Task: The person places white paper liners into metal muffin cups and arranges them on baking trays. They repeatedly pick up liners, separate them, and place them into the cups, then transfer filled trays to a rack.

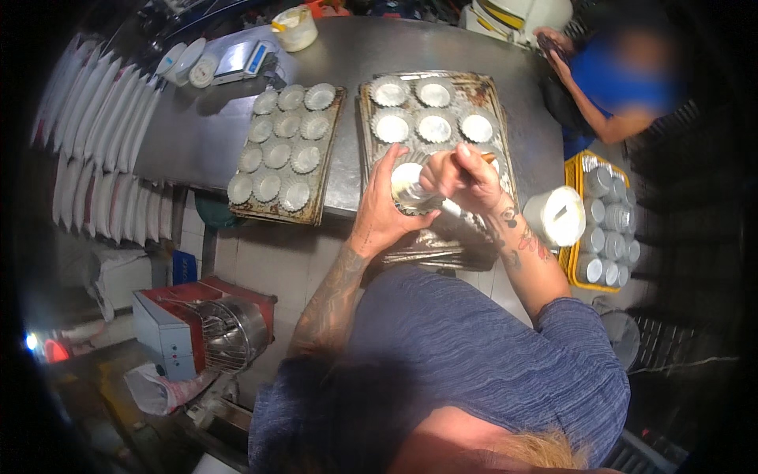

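My left hand [385, 204] holds a fluted metal baking mould [408, 178], tilted, above the near part of a worn baking tray [488, 98]. In my right hand [465, 178] is a brush, its brown handle showing past the fingers and its blurred bristles at the mould's inside. More fluted moulds [434, 127] stand in rows on the tray, beyond my hands. Other trays lie stacked beneath it. To the left, a second tray [334, 127] bears rows of similar moulds [277, 153]. Right of my right forearm is a white tub [539, 216] with pale, creamy contents.
On the steel table [349, 53] are a digital scale [240, 59] and a white bucket [294, 29]. A yellow crate [571, 237] of cylindrical tins stands right. A co-worker in blue [616, 83] is at the far right. A mixer [231, 332] stands lower left; white sacks [95, 112] are stacked left.
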Demonstrator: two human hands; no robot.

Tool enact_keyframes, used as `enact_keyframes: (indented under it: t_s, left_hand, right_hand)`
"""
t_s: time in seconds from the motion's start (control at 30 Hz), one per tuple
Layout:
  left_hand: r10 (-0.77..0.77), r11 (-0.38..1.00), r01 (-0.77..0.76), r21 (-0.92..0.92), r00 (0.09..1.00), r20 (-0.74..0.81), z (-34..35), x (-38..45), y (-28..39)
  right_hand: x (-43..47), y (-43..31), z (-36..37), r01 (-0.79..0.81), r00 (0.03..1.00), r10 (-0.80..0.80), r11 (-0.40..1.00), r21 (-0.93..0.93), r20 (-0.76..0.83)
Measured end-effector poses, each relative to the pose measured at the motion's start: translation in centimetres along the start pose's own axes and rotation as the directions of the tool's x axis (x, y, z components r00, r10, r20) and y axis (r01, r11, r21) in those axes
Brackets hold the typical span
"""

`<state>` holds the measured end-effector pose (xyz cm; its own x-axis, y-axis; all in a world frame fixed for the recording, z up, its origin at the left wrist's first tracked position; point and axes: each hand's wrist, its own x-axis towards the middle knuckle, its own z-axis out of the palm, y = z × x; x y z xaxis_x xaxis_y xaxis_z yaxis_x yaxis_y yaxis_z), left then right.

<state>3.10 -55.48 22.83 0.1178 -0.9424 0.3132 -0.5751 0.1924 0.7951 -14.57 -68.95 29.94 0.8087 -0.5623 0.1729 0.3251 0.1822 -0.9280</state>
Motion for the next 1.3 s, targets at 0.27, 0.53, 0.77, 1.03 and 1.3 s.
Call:
enact_keyframes:
  t_s: [0.27, 0.53, 0.77, 1.03, 1.3]
  left_hand:
    - [0.097, 0.991, -0.076, -0.111, 0.976, 0.197, 3.1, 2.4, 3.2]
    - [0.128, 0.991, -0.122, -0.045, 0.977, 0.168, 1.9, 2.5, 2.5]
    - [0.042, 0.999, -0.044, 0.031, 0.998, 0.054, -0.5, 1.1, -0.2]
    - [-0.395, 0.774, 0.311, -0.551, 0.918, -0.036, -6.6, -7.0, -6.4]
    - [-0.387, 0.401, 0.498, -0.769, 0.853, 0.350, -7.0, -14.1, -8.7]
  right_hand:
    - [-3.8, -2.2, 0.9, 0.383, 0.918, -0.258, 0.778, -0.498, 0.302]
    - [-5.4, -3.5, 1.1, 0.457, 0.882, -0.315, 0.759, -0.465, 0.351]
    - [-4.5, -0.7, 2.1, 0.048, 0.994, 0.062, 0.476, -0.878, 0.088]
    - [5.2, -0.2, -11.6, -0.196, 0.940, -0.284, 0.010, -0.981, -0.191]
    - [1.2, 5.8, -16.8, -0.593, 0.717, -0.260, 0.262, -0.762, -0.647]
